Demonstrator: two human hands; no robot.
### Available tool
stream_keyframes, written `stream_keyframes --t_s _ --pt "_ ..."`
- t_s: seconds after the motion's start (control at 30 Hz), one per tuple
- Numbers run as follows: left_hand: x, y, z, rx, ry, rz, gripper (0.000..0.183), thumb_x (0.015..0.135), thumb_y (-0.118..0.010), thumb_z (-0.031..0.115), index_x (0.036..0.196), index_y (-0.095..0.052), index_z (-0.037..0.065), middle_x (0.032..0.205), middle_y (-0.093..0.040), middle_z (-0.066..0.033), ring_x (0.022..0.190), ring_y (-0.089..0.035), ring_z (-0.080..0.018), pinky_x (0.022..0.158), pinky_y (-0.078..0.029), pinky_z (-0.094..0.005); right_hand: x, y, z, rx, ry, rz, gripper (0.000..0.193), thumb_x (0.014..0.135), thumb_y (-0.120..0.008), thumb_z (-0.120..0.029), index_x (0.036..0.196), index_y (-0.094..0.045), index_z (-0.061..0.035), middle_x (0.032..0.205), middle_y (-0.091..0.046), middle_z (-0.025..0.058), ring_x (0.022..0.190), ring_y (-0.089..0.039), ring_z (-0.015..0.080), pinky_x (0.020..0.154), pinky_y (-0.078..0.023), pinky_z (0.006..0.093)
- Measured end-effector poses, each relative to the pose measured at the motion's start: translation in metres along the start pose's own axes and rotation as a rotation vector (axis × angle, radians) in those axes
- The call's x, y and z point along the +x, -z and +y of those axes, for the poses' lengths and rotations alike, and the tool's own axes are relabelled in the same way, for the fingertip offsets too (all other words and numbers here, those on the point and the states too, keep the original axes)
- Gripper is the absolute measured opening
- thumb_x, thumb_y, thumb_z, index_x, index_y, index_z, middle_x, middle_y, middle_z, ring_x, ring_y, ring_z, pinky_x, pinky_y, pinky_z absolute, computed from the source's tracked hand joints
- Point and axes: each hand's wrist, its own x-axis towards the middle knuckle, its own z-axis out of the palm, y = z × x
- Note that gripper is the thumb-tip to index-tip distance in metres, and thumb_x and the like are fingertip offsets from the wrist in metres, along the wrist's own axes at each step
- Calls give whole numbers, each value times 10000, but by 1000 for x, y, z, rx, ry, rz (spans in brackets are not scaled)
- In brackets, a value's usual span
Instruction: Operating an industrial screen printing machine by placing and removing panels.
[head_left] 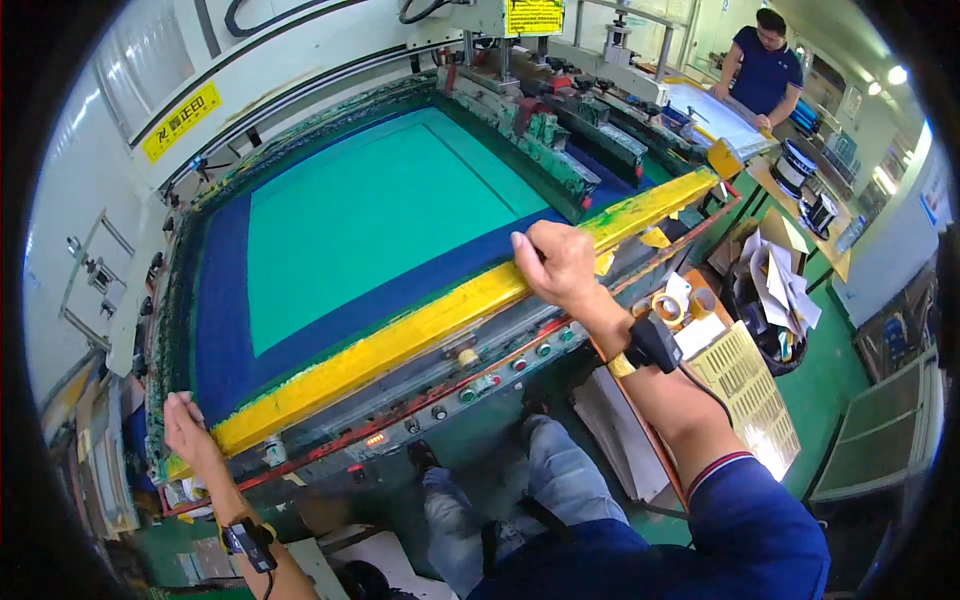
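A large screen printing frame [380, 348] lies tilted across the machine, its near side a thick yellow bar smeared with green and dark ink. Inside it is a mesh [380, 230] with a green middle and a dark blue border. My right hand [560, 262] is closed over the top of the yellow bar, right of its middle, thumb pointing up. At the frame's near left corner, my left hand [188, 435] curls its fingers around the edge. Part of that grip is hidden behind the hand. A squeegee assembly [540, 150], crusted with ink, stands over the far right of the mesh.
Below the bar runs a control panel [466, 396] with several buttons. To my right are a yellow perforated sheet [742, 385], tape rolls [668, 306] and a bin of paper scraps [775, 290]. A co-worker [765, 65] leans over another table at the far right.
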Motion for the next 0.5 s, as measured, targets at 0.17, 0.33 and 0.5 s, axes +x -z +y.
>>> stream_keyframes --t_s 0.17,0.33,0.5 --pt "8 -2 -7 4 -29 19 307 1004 -492 297 947 -626 27 831 -543 4 698 -472 -74 594 -380 -212 -5 -1 2 -19 7 4 285 806 -667 -153 600 -492 -63 571 -495 136 536 -532 351 491 -403 444" --pt "38 42 -69 185 144 -42 335 990 -472 297 1130 -648 48 972 -606 -4 804 -522 -114 705 -431 -236 -19 -7 0 38 13 -2 198 787 -678 -180 688 -546 -70 691 -531 118 684 -559 327 599 -422 454" --pt "24 22 -55 57 45 -33 390 1008 -481 331 1123 -636 -7 1003 -620 -41 811 -518 -111 693 -416 -224 -28 15 -17 55 7 -76 122 766 -669 -163 759 -582 -78 826 -547 89 803 -540 296 699 -410 419"
